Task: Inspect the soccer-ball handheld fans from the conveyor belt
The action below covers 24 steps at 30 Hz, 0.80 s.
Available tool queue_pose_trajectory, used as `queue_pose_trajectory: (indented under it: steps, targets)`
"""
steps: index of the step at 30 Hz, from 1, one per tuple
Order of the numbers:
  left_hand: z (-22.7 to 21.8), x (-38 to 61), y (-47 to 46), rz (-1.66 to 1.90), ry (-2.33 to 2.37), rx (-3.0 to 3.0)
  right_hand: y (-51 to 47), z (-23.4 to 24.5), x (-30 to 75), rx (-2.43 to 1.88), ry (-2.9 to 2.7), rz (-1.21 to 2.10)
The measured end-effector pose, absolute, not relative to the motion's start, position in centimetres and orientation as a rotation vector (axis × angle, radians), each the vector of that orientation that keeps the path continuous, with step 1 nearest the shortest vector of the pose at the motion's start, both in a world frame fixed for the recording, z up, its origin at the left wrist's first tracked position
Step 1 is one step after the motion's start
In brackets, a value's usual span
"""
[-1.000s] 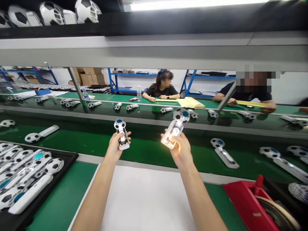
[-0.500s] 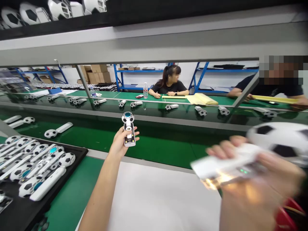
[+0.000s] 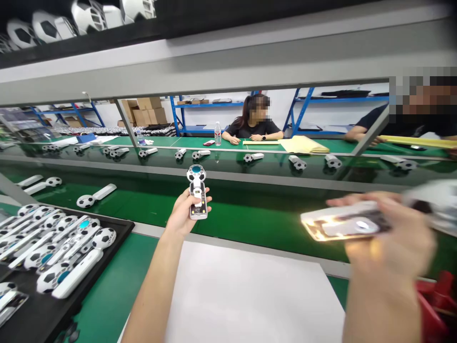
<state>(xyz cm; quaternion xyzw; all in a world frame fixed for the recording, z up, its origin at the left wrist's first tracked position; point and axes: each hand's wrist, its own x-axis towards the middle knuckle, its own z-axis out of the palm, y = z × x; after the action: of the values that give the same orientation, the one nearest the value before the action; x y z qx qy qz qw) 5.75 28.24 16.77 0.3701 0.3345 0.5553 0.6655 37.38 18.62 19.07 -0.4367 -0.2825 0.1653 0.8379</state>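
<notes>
Toward the middle, my left hand [image 3: 178,215] is closed around a handheld device with a small soccer-ball head [image 3: 196,176]; its thumb lies on the handle, where a circuit board shows. On the right, my right hand [image 3: 403,233], blurred, grips a second soccer-ball device by its handle [image 3: 335,225]. That handle glows yellow along its edges, and its ball head is smeared at the right. Both devices are held up over the green conveyor belt [image 3: 250,224]. A large white sheet [image 3: 246,295] lies below, between my forearms.
At the left, a black tray [image 3: 35,319] bears several soccer-ball devices. More devices [image 3: 96,194] lie on the belt and in a row [image 3: 253,157] farther back. A grey beam [image 3: 228,66] crosses overhead. Two people sit opposite, near yellow sheets [image 3: 303,144]. Something red [image 3: 433,305] stands at lower right.
My right hand has turned its device, so the glowing handle face now shows more, and has moved slightly up. My left hand still holds its device; the view has shifted a little.
</notes>
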Motion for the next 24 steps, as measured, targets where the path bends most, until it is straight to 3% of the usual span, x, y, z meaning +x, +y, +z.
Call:
queue_pose_trajectory:
  steps: [11,24]
  targets:
    - [17.6,7.7,26.0,1.221,0.448,1.173,28.5,6.6,38.7,-1.744,-0.901,0.522]
    - [17.1,8.9,25.5,1.162,0.336,1.209,28.8,2.6,40.9,-2.357,-1.051,0.464]
